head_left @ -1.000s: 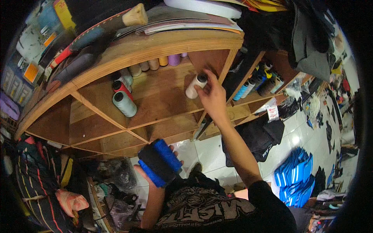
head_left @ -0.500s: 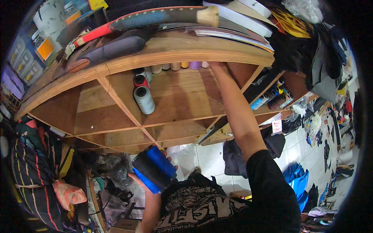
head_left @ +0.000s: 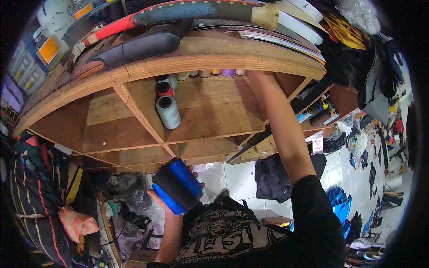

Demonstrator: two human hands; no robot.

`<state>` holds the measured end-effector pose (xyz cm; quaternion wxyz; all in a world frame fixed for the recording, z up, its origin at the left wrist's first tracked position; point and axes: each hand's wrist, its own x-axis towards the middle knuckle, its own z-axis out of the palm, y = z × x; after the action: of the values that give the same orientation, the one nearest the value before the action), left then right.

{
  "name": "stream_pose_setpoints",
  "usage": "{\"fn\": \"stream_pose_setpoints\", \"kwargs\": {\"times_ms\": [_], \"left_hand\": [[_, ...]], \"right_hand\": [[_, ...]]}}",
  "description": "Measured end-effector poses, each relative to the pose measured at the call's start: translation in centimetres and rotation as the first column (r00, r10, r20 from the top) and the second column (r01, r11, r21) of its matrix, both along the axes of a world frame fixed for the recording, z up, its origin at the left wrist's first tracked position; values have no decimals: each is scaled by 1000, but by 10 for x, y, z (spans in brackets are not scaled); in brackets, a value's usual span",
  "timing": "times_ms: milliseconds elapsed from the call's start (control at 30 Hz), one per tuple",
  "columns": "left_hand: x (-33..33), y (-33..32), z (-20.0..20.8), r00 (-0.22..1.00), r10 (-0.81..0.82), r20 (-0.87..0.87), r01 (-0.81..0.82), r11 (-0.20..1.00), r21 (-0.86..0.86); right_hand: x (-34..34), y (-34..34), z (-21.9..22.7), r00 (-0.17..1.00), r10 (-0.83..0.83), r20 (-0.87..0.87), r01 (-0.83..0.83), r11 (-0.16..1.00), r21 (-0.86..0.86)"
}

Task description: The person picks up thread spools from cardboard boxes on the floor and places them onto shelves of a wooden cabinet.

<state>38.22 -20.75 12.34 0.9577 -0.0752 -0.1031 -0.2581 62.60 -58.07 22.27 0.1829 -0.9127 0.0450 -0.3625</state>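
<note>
Blue and black thread spools (head_left: pixel 178 185) lie bunched in my left hand (head_left: pixel 161 200), in front of my chest and below the shelf. Its fingertips show along their far side. My right forearm (head_left: pixel 288 129) reaches up into the upper right compartment of the wooden shelf (head_left: pixel 210 64). The top board hides that hand, so its fingers and anything in them cannot be seen. Beside the wrist, a row of thread spools (head_left: pixel 228 73) in purple, orange and pale colours stands at the back. A light grey spool (head_left: pixel 168 111) and a red spool (head_left: pixel 164 89) line the compartment's left side.
On the shelf top lie a long padded red and blue piece (head_left: pixel 196 15), a dark grey one (head_left: pixel 138 48) and stacked sheets (head_left: pixel 281 40). More spools (head_left: pixel 317 111) stand in a unit to the right. A black bag (head_left: pixel 272 178) rests on the tiled floor, with striped fabric (head_left: pixel 35 196) at left.
My view has shifted slightly, so the shelf appears a little lower on the right. The right arm stays inside the compartment, and the left hand still holds the blue and black spools.
</note>
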Motion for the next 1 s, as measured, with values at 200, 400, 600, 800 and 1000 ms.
{"fn": "stream_pose_setpoints", "kwargs": {"times_ms": [200,400,600,800,1000], "left_hand": [[3,-11,6,1000,-29,7,28,997,71],[8,-23,5,999,2,36,-1,1000,-28],[7,-15,-26,993,106,47,-113,976,187],[5,-18,-8,977,185,104,-206,708,675],[-3,-8,-18,989,122,83,-146,714,684]], "right_hand": [[-82,34,60,883,382,-274,-285,898,335],[-213,164,67,395,713,-579,-539,691,483],[-244,190,22,381,786,-488,-666,599,445],[-237,184,7,548,733,-402,-824,557,-109],[-221,171,0,651,720,-242,-759,629,-170]]}}
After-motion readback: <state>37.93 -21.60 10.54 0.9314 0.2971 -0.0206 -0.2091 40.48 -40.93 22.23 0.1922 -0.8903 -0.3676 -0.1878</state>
